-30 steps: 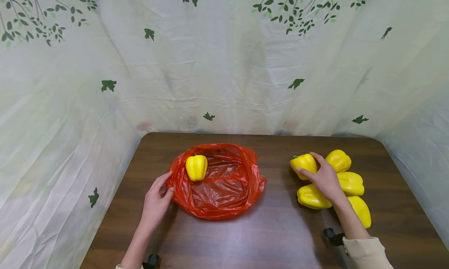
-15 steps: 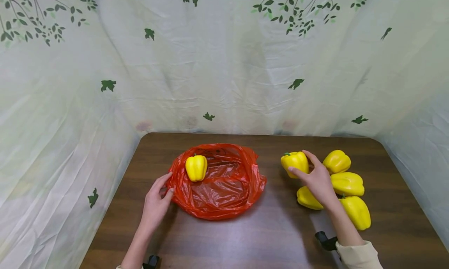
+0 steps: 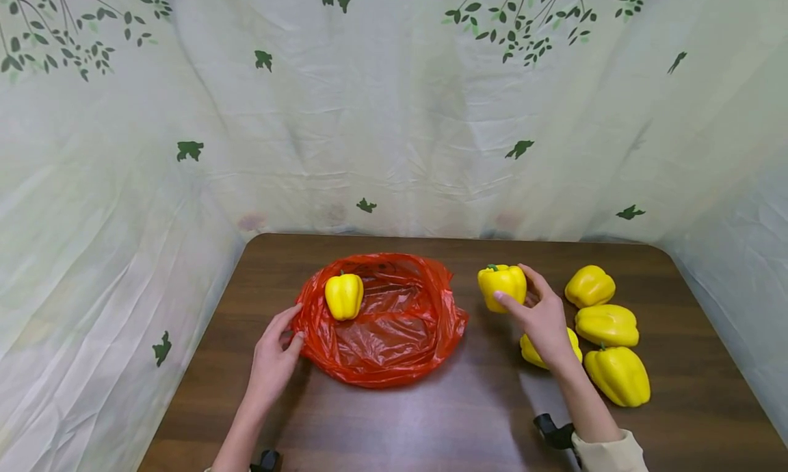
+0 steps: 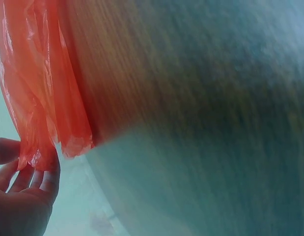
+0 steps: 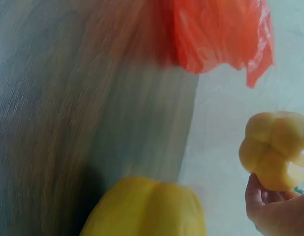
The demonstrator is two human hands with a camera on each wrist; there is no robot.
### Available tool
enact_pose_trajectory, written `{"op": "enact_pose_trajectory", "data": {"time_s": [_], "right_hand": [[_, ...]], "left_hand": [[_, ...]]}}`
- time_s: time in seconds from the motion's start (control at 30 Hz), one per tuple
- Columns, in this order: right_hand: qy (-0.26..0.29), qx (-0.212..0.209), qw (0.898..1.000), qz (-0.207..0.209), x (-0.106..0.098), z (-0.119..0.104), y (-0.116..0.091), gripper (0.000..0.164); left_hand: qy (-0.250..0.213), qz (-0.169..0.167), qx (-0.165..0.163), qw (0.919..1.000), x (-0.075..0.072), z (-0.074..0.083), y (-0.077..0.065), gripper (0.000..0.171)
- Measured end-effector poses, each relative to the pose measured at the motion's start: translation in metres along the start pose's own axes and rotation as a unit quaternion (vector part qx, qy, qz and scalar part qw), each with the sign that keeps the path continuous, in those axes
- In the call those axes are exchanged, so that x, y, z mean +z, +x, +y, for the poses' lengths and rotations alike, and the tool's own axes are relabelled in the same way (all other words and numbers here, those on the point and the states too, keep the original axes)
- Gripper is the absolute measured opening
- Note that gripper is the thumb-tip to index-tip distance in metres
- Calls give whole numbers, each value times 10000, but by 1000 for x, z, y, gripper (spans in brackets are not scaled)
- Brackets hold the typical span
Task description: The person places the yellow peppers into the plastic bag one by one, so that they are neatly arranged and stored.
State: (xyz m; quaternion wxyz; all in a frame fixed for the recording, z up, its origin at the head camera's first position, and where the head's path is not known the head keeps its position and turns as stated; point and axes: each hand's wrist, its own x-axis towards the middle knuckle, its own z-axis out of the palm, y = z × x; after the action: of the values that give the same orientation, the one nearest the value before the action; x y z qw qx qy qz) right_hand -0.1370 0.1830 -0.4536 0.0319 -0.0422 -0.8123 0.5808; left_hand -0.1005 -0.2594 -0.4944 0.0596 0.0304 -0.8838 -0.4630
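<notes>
A red plastic bag (image 3: 394,373) lies on the table with its mouth spread wide. One yellow bell pepper (image 3: 344,297) sits inside it, toward the left. My left hand (image 3: 274,354) pinches the bag's left rim between thumb and fingers; the left wrist view shows the red film (image 4: 41,98) held there. To the right of the bag, my right hand (image 3: 542,318) grips another yellow bell pepper (image 3: 501,287) by its side, green stem facing away. In the right wrist view this held pepper (image 5: 272,147) appears raised, its lobed bottom showing.
Several yellow bell peppers rest on the right of the brown table (image 3: 431,431): one (image 3: 589,285) at the back, one (image 3: 608,324) in the middle, one (image 3: 618,376) in front. Another pepper (image 3: 535,352) lies partly behind the right hand. A pale leaf-printed curtain (image 3: 394,116) surrounds the table.
My right hand has drawn its bell pepper leftward, away from the other peppers and closer to the bag. The left hand has stayed at the bag's rim.
</notes>
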Motion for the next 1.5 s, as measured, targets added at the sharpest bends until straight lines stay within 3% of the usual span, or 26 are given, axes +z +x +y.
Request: {"op": "enact_pose_trajectory", "data": {"time_s": [0.43,0.9,1.5], "right_hand": [[761,92,9971,-20,20,-15,-8,78],[1425,-189,9896,8,42,-30,-14,67],[1919,-398,9792,-527,76,-51,-20,64]], "left_hand": [[-50,18,-30,10000,0,0,0,51],[-90,74,41,9999,1,0,1,51],[-146,85,-45,9998,0,0,0,51]]}}
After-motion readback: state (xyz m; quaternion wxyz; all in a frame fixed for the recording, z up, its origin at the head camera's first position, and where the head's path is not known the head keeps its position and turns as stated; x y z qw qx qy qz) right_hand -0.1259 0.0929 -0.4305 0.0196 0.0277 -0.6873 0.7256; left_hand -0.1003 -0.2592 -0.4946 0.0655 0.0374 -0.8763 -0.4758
